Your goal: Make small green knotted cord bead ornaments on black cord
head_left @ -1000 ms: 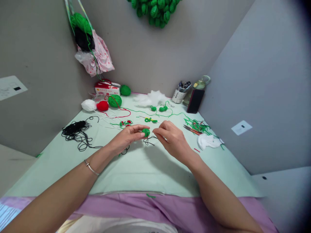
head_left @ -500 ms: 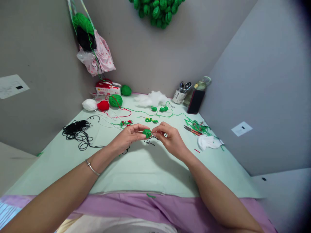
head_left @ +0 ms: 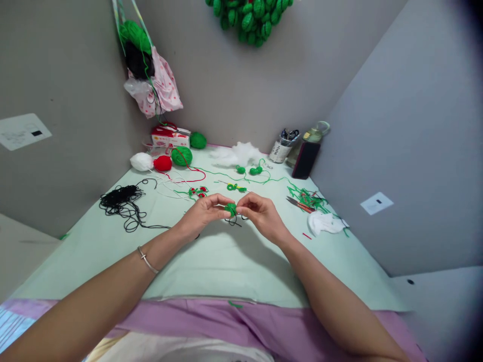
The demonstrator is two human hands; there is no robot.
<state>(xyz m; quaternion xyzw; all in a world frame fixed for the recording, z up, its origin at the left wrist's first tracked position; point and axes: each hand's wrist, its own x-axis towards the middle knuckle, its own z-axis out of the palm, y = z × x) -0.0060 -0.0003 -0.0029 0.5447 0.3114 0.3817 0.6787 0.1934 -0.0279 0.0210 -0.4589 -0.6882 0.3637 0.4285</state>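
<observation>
A small green crocheted ball (head_left: 230,208) is pinched between the thumb and fingers of my left hand (head_left: 202,212), just above the table. Black yarn (head_left: 234,221) hangs beneath it, and a dark strand crosses its surface. My right hand (head_left: 262,213) is closed in a pinch at the ball's right side; whatever lies between those fingertips is too small to make out. Behind the hands lie a green looped crochet piece (head_left: 236,187) with a slim tool by it and a red-and-green crochet piece (head_left: 198,191).
Left are a black yarn tangle (head_left: 119,197) and white (head_left: 142,162), red (head_left: 163,163) and green (head_left: 181,156) yarn balls. White stuffing (head_left: 241,153), a pen cup (head_left: 279,150) and a phone (head_left: 306,159) stand behind. Orange-handled snips (head_left: 301,204) and green scraps (head_left: 307,196) lie right.
My right fingertips have shifted slightly against the ball's right side, and the ball has turned a little in my left fingers. The whole view has moved slightly.
</observation>
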